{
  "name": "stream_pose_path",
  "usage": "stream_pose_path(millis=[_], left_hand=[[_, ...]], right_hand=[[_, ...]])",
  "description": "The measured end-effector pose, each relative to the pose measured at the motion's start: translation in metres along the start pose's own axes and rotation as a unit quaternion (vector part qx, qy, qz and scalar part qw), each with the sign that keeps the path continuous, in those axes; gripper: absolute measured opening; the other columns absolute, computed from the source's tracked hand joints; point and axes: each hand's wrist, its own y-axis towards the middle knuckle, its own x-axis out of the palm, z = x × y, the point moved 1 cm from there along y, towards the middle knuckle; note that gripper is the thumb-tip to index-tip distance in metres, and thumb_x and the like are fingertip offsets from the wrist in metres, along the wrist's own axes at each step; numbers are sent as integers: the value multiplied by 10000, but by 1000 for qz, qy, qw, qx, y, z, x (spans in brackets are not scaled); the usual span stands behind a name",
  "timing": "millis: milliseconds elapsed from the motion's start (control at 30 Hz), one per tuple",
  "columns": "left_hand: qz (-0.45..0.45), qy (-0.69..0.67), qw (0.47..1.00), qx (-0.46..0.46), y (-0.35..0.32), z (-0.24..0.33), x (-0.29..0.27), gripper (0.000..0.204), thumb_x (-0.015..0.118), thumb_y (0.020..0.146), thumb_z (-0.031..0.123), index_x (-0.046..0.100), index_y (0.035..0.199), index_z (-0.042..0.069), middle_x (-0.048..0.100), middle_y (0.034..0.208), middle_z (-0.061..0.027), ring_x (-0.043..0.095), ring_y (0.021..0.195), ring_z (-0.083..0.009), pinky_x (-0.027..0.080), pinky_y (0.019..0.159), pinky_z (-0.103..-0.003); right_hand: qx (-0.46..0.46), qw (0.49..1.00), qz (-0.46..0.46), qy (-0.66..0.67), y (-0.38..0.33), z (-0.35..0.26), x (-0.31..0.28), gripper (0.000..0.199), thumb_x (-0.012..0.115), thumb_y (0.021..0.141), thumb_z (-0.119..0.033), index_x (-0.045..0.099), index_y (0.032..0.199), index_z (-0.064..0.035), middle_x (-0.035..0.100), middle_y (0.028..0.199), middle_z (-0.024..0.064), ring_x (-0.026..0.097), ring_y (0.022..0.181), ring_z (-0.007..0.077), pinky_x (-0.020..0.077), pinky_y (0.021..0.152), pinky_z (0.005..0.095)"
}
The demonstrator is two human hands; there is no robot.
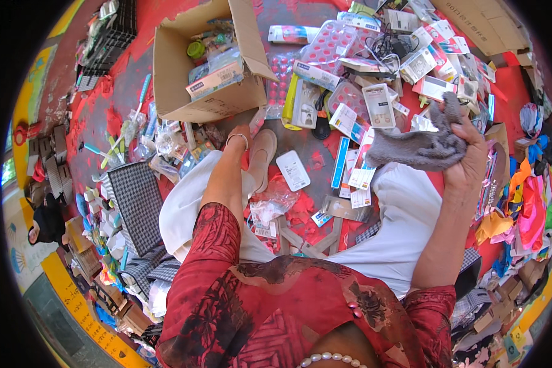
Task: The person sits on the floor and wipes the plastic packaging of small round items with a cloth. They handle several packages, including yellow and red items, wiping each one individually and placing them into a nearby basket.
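Observation:
In my raised right hand [466, 144] is a soft grey fuzzy cloth item [414, 149], gripped at one end with the rest hanging over my right knee. Its kind is hard to make out. My left hand [241, 129], a bracelet at its wrist, reaches down beside my shoe [264, 150], by the lower edge of an open cardboard box [218, 104]. Its fingers are mostly hidden, so I cannot tell what they touch. Packets, a green-lidded item [196, 49] and a flat carton [214, 83] lie inside the box. A white phone-shaped case [293, 170] lies between my feet.
Blister trays with pink pieces [331, 43], white cartons [379, 105] and black cable [383, 52] pile up ahead. A checked fabric bin [135, 205] stands at left among small goods. Bright coloured fabric [527, 208] heaps at right. A large cardboard carton [484, 24] sits far right.

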Motion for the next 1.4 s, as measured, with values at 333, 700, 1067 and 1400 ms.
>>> stream_pose_path(millis=[333,700,1067,1400], left_hand=[[172,-73,971,149,-40,10,-122,264,562,650,137,650,848,-14,622,874,-266,607,858,-412,496,777,-435],[385,-248,789,410,-249,153,-227,170,610,670,6,662,830,35,655,785,-145,655,747,-258,502,650,-312],[521,-381,667,371,-244,189,-192,638,543,734,5,367,1342,81,417,1336,-199,436,1220,-306,291,1046,-436],[-307,-828,336,327,-202,175,-208,389,612,837,216,522,1178,51,621,1091,-111,622,967,-217,498,876,-375]], right_hand=[[-15,999,37,-20,5,7,-4,450,503,691,70,522,1141,63,612,1032,170,620,929,284,497,877,383],[217,953,-166,-133,-10,48,23,581,548,848,-516,563,1041,32,653,940,146,663,718,235,570,602,358],[94,975,-23,-200,-20,27,23,379,624,745,-174,568,1078,-2,616,972,106,631,826,216,532,721,332],[19,932,-84,-353,-12,56,57,370,626,723,-205,600,1048,-31,617,910,44,583,784,139,479,717,287]])
